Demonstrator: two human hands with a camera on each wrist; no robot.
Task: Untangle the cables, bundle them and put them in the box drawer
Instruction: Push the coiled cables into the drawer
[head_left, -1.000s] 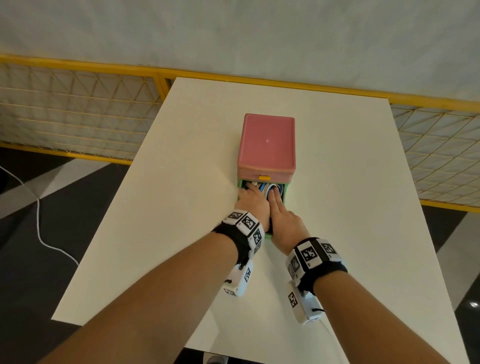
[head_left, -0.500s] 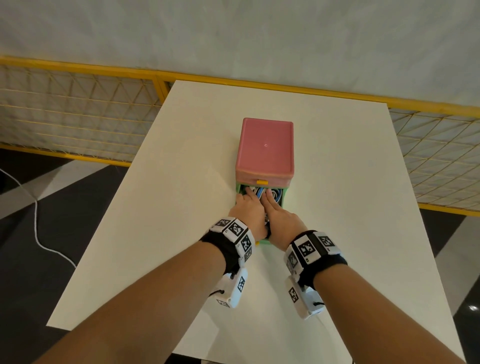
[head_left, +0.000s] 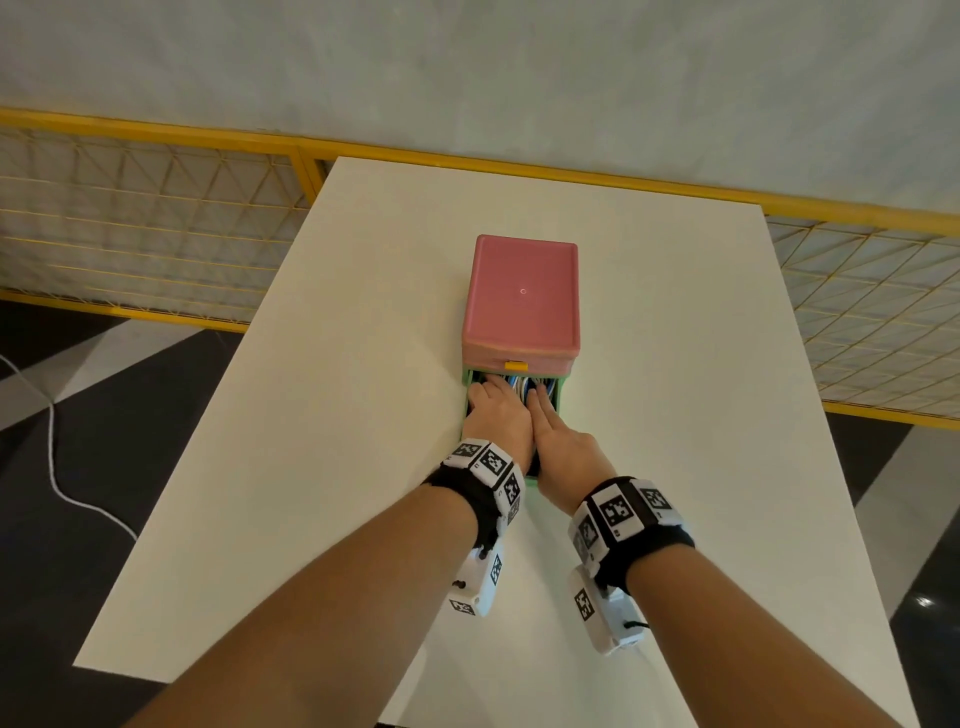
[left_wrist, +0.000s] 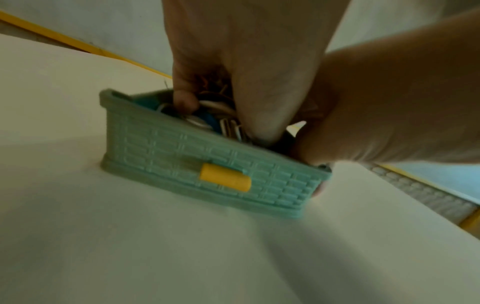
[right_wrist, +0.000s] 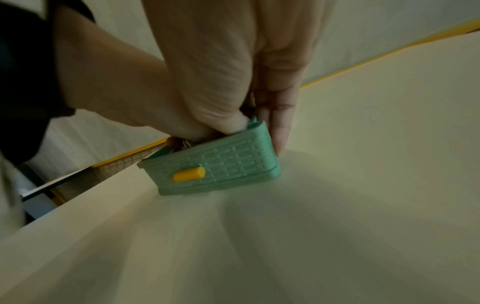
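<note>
Cables (head_left: 521, 387) (blue and white coils) lie inside the green drawer (left_wrist: 207, 164), pulled out from the pink box (head_left: 522, 301) on the white bench (head_left: 675, 415). Left hand (head_left: 496, 415) and right hand (head_left: 563, 441) press down on them side by side, fingers (left_wrist: 262, 123) extended into the drawer and gripping nothing.

Your counter (head_left: 675, 364) presents a smooth, matt off-white surface. The pink box (head_left: 523, 291) looks like matt plastic. Its green drawer (left_wrist: 207, 164) is moulded plastic with a raised woven-pattern front and a smooth yellow plastic handle (left_wrist: 225, 180).
</note>
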